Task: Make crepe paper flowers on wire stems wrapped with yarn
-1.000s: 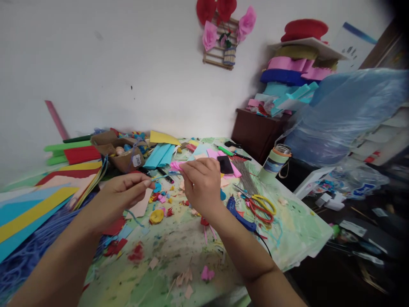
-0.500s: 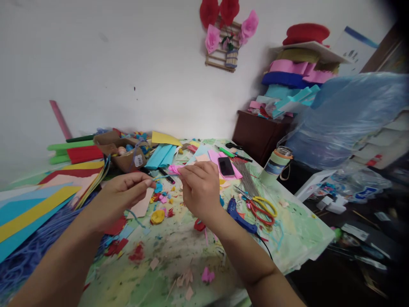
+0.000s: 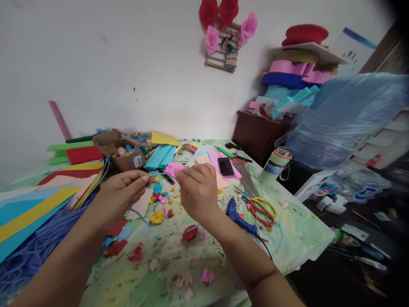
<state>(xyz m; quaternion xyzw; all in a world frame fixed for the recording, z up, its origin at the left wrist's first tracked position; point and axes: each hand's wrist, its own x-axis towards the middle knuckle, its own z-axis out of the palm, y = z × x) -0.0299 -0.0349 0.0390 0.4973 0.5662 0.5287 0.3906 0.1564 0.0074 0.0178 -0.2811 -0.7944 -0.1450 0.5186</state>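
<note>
Pinched fingers of my left hand (image 3: 128,187) hold a thin blue cord (image 3: 139,214), whose loose end hangs down over the table. The cord also runs right from the fingertips toward a pink paper flower (image 3: 174,169). My right hand (image 3: 198,187) is closed around the base of that flower, whose ruffled petals stick out at the left of the fingers. Below the hands lie a yellow paper rosette (image 3: 156,217) and a red paper flower (image 3: 190,233).
A blue glue gun (image 3: 238,216), scissors (image 3: 260,209), thin wires (image 3: 245,177) and a phone (image 3: 226,166) lie right of my hands. A bottle (image 3: 276,163) stands near the right edge. Colored paper strips (image 3: 38,209) and a cardboard box (image 3: 123,155) are at left.
The pink flower has turned and shows more of its petals. My right hand has shifted slightly left, and more of the red flower shows below it.
</note>
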